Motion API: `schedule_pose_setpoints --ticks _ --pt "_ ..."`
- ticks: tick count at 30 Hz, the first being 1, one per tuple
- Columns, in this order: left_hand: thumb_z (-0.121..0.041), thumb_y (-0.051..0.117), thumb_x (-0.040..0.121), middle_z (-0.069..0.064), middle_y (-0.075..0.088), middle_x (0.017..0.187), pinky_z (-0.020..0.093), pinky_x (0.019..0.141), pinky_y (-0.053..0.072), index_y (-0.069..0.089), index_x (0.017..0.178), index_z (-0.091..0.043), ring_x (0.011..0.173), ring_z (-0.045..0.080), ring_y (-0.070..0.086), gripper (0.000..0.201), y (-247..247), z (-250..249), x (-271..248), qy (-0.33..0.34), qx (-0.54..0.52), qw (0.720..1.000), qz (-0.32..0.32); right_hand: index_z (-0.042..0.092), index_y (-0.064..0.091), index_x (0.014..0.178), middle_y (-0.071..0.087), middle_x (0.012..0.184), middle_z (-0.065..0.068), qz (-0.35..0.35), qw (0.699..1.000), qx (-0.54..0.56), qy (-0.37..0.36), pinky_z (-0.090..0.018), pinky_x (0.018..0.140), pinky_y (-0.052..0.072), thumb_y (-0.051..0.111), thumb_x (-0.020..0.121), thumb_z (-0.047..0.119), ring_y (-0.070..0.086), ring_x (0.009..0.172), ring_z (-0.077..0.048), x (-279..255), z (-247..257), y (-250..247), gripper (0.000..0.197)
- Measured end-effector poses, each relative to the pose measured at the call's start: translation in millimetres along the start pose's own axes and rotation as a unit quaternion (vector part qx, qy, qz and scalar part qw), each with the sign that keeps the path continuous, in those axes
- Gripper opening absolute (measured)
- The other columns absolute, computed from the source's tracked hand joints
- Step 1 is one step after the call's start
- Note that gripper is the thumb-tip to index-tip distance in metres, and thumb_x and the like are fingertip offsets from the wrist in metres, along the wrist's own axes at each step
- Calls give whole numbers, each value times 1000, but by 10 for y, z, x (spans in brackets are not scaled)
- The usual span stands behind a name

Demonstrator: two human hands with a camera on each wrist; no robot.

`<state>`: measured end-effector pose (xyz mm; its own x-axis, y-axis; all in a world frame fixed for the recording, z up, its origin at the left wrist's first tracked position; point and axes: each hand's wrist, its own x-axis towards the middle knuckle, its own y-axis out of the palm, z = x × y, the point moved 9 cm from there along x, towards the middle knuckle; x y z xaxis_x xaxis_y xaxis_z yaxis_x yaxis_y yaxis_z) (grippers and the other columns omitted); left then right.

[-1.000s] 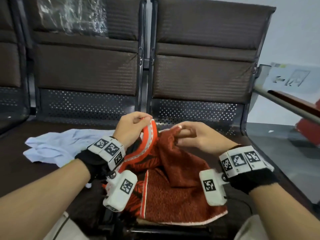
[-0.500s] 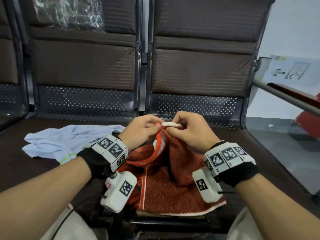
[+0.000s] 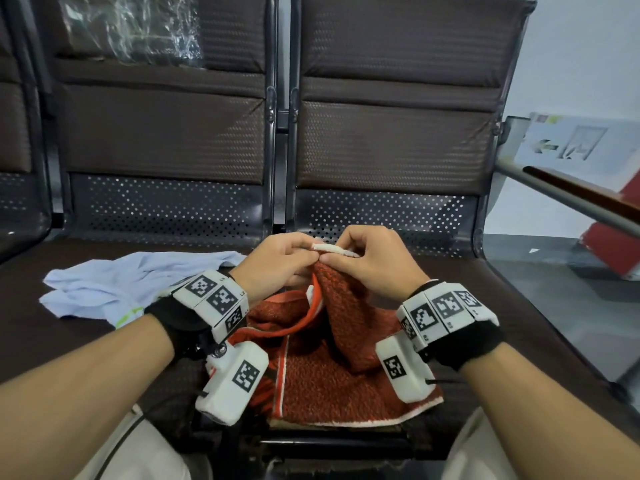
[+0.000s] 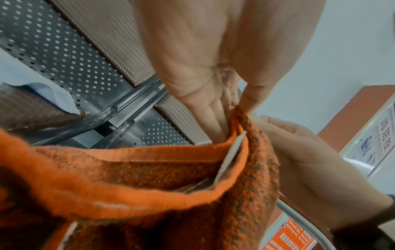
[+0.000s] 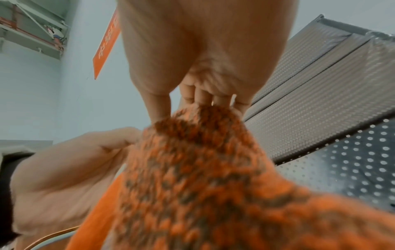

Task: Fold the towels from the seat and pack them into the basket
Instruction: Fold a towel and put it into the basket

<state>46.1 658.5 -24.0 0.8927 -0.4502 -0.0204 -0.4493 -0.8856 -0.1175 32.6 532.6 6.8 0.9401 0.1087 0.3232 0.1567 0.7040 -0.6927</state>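
An orange-red towel [image 3: 332,379] with white edging lies bunched on the seat's front edge, one part lifted. My left hand [image 3: 287,261] and right hand [image 3: 367,261] meet above it and both pinch its white-edged top border [image 3: 332,249]. In the left wrist view my left hand [image 4: 230,108] pinches the orange towel [image 4: 149,177] at its hem, with the right hand [image 4: 299,152] beside it. The right wrist view shows the fingers of my right hand [image 5: 205,103] curled on the towel [image 5: 203,177]. A pale blue towel [image 3: 114,285] lies crumpled on the seat to the left. No basket is in view.
The brown padded bench [image 3: 519,323] has perforated metal backs [image 3: 381,216] close behind my hands. A steel armrest [image 3: 571,192] juts in at the right. Clear plastic wrap [image 3: 135,26] covers the left backrest. Grey floor [image 3: 561,292] lies to the right.
My hands came together over the red towel; the right hand moved left to join the left at the white-edged border, and both now pinch it side by side, slightly higher.
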Motion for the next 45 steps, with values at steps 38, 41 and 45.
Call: schedule_pose_setpoints --ticks 38,41,45 --pt "-11 64 87 -4 61 86 22 75 45 61 104 -14 74 -2 54 18 -252 -960 -718 212 191 956 -62 -2 69 93 66 81 -6 -156 970 182 50 -18 66 47 70 81 5 59 71 -5 -569 476 -1083 13" --pt "-16 74 79 -5 66 73 23 67 45 71 86 -23 66 3 57 11 -516 -1225 -639 214 234 941 -119 2 72 88 71 86 -11 -152 982 108 21 -30 75 48 72 82 13 61 78 -12 -332 666 -1257 13" --pt "-21 75 77 0 70 76 11 60 38 73 83 -21 72 8 60 7 -702 -1629 -412 213 297 909 -203 19 67 78 67 78 -2 -162 986 -23 22 -29 75 43 71 83 21 59 79 -14 62 779 -1444 7"
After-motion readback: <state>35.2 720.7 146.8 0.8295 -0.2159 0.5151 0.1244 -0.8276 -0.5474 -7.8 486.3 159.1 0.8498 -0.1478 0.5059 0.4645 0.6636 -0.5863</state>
